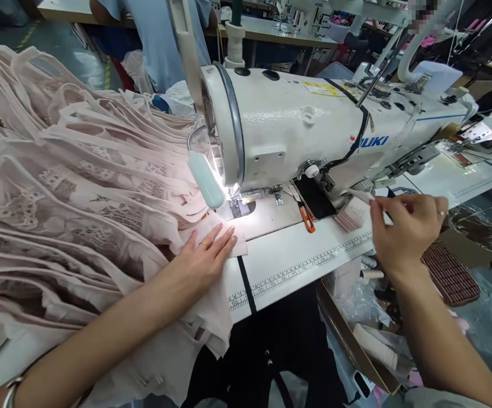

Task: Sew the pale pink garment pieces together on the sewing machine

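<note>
White sewing table (288,243), JUKI machine (284,124) at 1 o'clock of view centre: left hand (206,258), released and flat, rests at 7 o'clock on pale pink fabric (240,246), garments (80,187) heaped at 9 o'clock, while right hand (407,232) pinches a thin pale slip (361,196) at 3 o'clock, near stacked labels (351,217).
</note>
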`<action>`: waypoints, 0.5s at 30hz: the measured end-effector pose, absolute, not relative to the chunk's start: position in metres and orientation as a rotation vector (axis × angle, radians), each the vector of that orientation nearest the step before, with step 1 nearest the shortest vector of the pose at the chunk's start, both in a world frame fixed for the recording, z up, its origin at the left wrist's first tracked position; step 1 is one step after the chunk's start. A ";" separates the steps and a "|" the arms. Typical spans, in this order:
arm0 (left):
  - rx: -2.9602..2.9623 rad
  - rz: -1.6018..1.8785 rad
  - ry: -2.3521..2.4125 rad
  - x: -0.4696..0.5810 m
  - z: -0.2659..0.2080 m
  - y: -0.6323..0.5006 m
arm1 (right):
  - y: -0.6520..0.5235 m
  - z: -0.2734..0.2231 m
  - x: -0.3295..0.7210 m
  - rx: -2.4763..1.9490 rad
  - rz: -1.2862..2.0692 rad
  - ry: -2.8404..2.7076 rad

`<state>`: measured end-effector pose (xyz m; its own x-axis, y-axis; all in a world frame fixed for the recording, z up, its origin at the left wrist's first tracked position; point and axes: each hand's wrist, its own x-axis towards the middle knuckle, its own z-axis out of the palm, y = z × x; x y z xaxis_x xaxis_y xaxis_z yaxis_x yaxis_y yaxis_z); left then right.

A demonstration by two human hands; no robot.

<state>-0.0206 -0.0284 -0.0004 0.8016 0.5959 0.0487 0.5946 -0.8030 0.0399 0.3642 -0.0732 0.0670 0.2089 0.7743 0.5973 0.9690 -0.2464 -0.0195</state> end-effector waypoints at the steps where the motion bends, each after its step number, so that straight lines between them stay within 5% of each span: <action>1: 2.995 0.038 1.045 -0.018 0.002 -0.034 | -0.074 0.059 0.352 -2.021 -0.701 -1.642; 8: 3.195 0.058 0.990 0.018 0.032 -0.021 | -0.041 0.015 0.252 -1.422 -0.107 -2.673; 15: 3.457 0.405 0.917 0.020 0.008 0.001 | -0.012 0.020 0.239 -1.981 -0.149 -2.211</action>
